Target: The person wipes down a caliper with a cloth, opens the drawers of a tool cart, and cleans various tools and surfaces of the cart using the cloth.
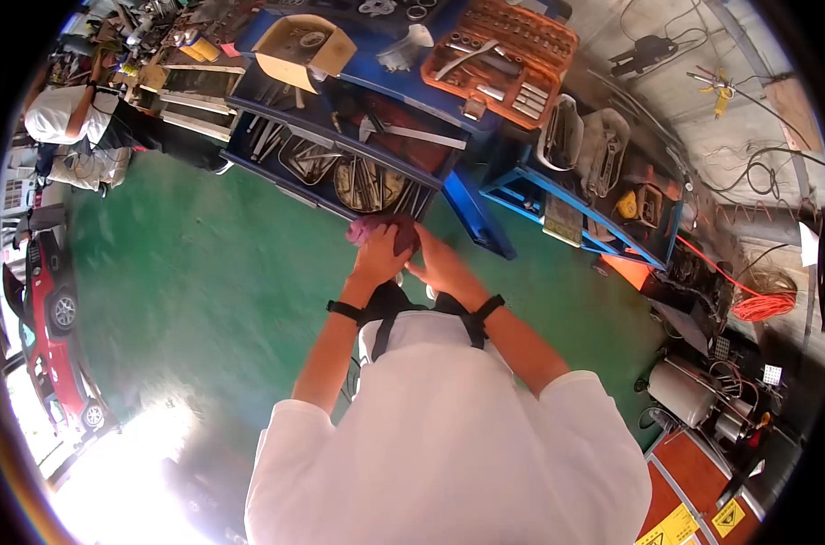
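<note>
A crumpled pinkish-red cloth (367, 227) is bunched between my two hands, in front of the open tool drawer. My left hand (380, 256) has its fingers closed on the cloth from the left. On the right side of the cloth, my right hand (438, 265) presses its fingers against it. Whether something lies inside the cloth is hidden. Just beyond my hands, the open drawer (290, 189) holds long tools and a round tray of metal tools (369, 184).
An orange socket set (512, 54) and a cardboard box (294, 41) lie on the blue bench. A blue shelf (576, 204) stands to the right. Another person (67, 113) works at far left. A red car (49, 309) and a red hose (765, 304) flank the green floor.
</note>
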The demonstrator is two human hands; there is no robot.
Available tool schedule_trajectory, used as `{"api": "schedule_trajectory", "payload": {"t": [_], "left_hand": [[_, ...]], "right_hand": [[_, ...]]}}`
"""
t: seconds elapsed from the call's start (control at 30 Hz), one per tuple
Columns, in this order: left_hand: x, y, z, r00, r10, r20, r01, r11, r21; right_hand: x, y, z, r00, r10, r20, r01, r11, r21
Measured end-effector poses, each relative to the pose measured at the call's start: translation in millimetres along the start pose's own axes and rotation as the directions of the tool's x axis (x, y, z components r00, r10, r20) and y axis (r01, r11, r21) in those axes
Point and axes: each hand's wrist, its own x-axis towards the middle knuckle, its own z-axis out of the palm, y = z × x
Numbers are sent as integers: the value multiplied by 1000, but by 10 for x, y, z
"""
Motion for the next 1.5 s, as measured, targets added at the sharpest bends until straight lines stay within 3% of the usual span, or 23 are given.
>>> {"api": "schedule_trajectory", "payload": {"t": [0.07,0.13,0.27,0.33,0.37,0.43,0.53,0.6,0.63,0.67,0.7,0.73,0.77,0.8,0.83,0.9,1.0,1.1,1.23,1.33,1.37,1.4,1.5], "left_hand": [[-64,-36,0,992,79,-95,-73,995,65],[-97,10,-73,995,68,-73,-65,997,45],[-81,-125,13,994,61,-95,-64,998,-28],[-13,-207,72,989,65,-130,-77,993,-88],[-5,-246,126,986,61,-156,-85,985,-148],[-15,-174,97,989,41,-140,-62,987,-151],[-11,13,-147,1000,-6,-11,5,996,-89],[-173,439,-444,930,273,-246,-275,961,27],[-310,995,-828,965,148,-215,-215,919,-331],[-507,1626,-1346,989,43,-138,-123,756,-643],[-777,2055,-1786,967,162,-199,-248,788,-563],[-1052,2176,-2019,882,333,-333,-465,724,-509],[-1308,2359,-2128,836,340,-432,-549,485,-681],[-1398,2489,-2362,842,320,-434,-540,488,-686],[-1485,2592,-2619,775,512,-370,-597,400,-695],[-1603,2747,-2793,666,680,-307,-633,297,-714],[-1594,2951,-2678,501,761,-411,-782,196,-591],[-1471,3102,-2439,329,708,-625,-877,-17,-481],[-1379,3296,-2568,315,677,-665,-912,22,-410],[-1463,3156,-2597,477,638,-604,-878,308,-368],[-1514,3126,-2596,526,617,-585,-850,394,-349],[-1539,3099,-2603,556,599,-576,-829,449,-333],[-1601,3146,-2624,605,557,-569,-782,548,-296]], "right_hand": [[4,55,9,999,-51,-7,51,998,-22],[16,69,22,976,-215,-47,215,977,-3],[102,-3,31,977,-211,34,212,977,-17],[145,-8,61,984,-158,81,172,962,-212],[178,0,82,983,-160,90,176,961,-213],[211,0,147,996,-33,82,64,910,-409],[251,-34,176,989,-147,-32,110,854,-508],[278,18,169,982,-187,-34,151,875,-461],[292,64,155,973,-226,-42,190,893,-407],[286,68,89,974,-223,-32,190,892,-410],[283,14,-52,967,-255,-16,229,894,-385],[273,-33,-178,957,-290,4,272,893,-358],[236,-62,-260,979,-196,58,204,910,-362],[186,-79,-351,978,-196,78,211,910,-358],[144,-83,-455,976,-212,39,210,894,-396],[138,-8,-522,965,-263,4,241,877,-416],[265,87,-349,921,-389,-22,357,864,-355],[342,-10,-233,922,-387,3,378,899,-221],[366,139,-315,923,-367,114,384,887,-257],[332,346,-513,925,-359,126,380,896,-230],[329,328,-614,947,-278,164,315,906,-284],[347,311,-633,961,-195,196,253,908,-335],[458,183,-620,967,-219,130,246,937,-250]]}}
